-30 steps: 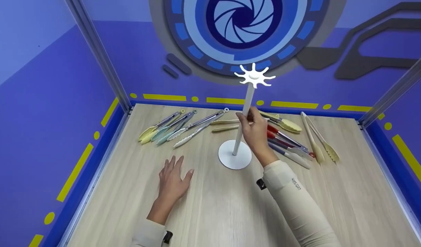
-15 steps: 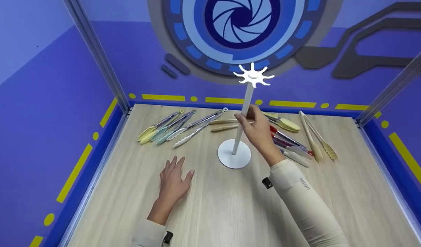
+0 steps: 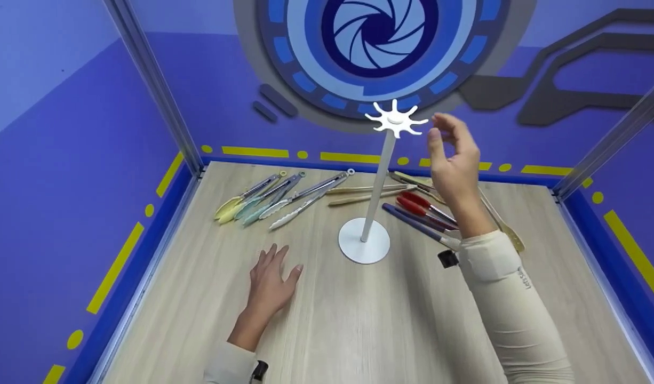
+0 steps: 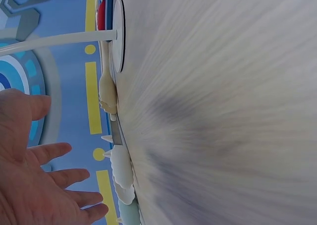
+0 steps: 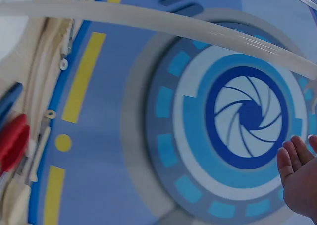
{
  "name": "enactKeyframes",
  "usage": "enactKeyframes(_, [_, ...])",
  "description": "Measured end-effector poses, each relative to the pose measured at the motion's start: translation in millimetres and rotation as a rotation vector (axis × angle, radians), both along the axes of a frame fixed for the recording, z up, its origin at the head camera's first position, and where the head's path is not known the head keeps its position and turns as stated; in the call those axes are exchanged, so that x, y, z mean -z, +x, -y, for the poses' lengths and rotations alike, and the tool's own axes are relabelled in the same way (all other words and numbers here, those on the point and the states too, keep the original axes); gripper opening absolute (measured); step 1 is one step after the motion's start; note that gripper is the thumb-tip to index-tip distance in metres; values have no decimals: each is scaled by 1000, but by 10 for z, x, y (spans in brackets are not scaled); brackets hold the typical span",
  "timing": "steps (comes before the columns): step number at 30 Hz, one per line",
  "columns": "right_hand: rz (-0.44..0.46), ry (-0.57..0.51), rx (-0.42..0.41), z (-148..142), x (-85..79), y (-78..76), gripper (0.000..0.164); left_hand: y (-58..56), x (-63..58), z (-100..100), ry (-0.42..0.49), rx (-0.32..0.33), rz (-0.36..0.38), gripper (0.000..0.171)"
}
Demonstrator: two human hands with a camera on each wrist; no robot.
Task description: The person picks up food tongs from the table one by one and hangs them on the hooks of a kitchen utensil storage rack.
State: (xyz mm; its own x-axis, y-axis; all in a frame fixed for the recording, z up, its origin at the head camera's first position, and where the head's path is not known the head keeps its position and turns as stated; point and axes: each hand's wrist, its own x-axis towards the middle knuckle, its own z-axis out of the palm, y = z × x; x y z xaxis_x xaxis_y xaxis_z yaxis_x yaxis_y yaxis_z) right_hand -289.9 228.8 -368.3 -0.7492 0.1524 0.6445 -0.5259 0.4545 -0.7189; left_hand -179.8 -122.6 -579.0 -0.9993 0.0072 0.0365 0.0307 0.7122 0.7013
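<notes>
A white stand with a round base [image 3: 351, 242] stands upright on the table; its slim pole [image 3: 379, 178] carries a star-shaped hook rack [image 3: 395, 119] whose curved hooks are bare. Just right of that rack, my right hand [image 3: 457, 165] is raised with fingers loosely bent and nothing in them. In the right wrist view, part of the same hand [image 5: 301, 178] shows at the lower right, apart from the pole [image 5: 163, 23]. My left hand [image 3: 271, 282] lies low over the table, left of the base, fingers spread and holding nothing.
Tongs lie along the table's back: yellow [image 3: 229, 209], teal [image 3: 255, 210] and white [image 3: 289, 215] ones left, beige tongs [image 3: 353, 199] behind the pole. Red-tipped tongs [image 3: 412, 202] and dark blue-handled tongs [image 3: 412, 220] lie right. My right arm hides others partly. Blue walls enclose the table.
My right hand has let go of the pole and moved up and right, beside the hook rack. The stand stays in place, and my left hand has barely moved.
</notes>
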Motion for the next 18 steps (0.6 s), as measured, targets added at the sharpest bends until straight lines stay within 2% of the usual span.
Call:
enactKeyframes(6, [-184, 169, -122, 60, -203, 8, 52, -18, -3, -47, 1, -3, -23, 60])
enactKeyframes(10, [-209, 323, -167, 140, -264, -16, 65, -15, -9, -81, 13, -5, -11, 61])
enactKeyframes(15, [-157, 494, -116, 192, -313, -50, 55, -4, 5, -106, 27, -3, 17, 61])
enactKeyframes(18, [-155, 514, -88, 213, -318, -68, 43, 2, 7, -98, 19, -1, 19, 60])
